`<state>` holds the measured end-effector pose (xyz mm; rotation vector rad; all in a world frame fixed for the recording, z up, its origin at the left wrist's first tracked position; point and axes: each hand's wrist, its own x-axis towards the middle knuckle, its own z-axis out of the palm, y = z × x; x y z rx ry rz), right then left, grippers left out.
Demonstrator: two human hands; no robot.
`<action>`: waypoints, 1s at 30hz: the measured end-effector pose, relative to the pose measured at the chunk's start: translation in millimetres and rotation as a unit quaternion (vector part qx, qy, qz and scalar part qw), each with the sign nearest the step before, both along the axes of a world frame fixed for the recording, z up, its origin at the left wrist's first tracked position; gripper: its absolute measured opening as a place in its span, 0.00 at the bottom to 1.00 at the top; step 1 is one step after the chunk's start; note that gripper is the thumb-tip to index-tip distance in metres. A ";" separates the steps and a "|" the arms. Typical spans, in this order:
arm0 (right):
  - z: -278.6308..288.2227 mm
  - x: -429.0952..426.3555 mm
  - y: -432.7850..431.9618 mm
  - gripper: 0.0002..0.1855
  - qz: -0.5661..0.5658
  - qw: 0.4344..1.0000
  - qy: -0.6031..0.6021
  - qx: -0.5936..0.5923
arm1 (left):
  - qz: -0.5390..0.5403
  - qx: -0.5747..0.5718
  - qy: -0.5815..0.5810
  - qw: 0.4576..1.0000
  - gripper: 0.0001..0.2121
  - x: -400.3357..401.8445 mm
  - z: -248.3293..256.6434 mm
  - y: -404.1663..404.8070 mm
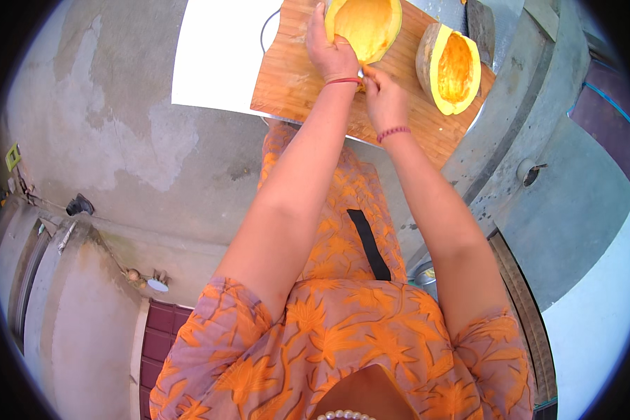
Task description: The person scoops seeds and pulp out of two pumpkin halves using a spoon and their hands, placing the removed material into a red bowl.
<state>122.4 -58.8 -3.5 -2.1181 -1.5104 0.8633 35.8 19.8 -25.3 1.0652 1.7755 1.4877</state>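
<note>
At the top of the head view, my left hand [334,56] grips the near left edge of a hollowed pumpkin half [365,26], its yellow inside turned up. Just below the pumpkin's near rim my right hand [384,97] is closed on a small tool, of which only a pale, shiny bit shows between the fingers; its kind is unclear. A second pumpkin piece [454,71], with an orange hollow and mottled rind, rests to the right on the wooden board [294,79]. Bits of orange pulp lie by my right fingers.
A white surface [215,58] extends left of the board. Behind the second pumpkin piece stands a dark wooden block [480,31] near a silvery sheet. A grey concrete ledge [520,100] with a pipe opening [528,173] runs along the right. Below the board is a concrete floor [210,173].
</note>
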 end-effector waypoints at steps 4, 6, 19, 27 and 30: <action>30.7 2.4 43.9 0.10 -0.015 0.998 -0.004 -0.056 | 0.018 -0.009 -0.032 0.999 0.31 -2.8 -0.2 3.1; 24.1 28.2 84.4 0.10 -0.041 0.999 -0.017 -0.015 | 0.011 -0.010 -0.080 0.997 0.32 8.5 7.6 8.8; -3.7 29.7 65.0 0.12 -0.146 0.982 0.108 0.048 | 0.062 -0.098 -0.129 0.985 0.33 1.1 -5.8 14.4; -13.2 16.9 -17.9 0.12 -0.122 0.980 0.155 -0.037 | 0.085 -0.128 -0.205 0.967 0.34 -6.3 8.9 18.9; 10.9 12.3 42.3 0.12 -0.105 0.986 0.123 -0.032 | 0.069 -0.154 -0.188 0.968 0.36 -5.5 9.6 11.5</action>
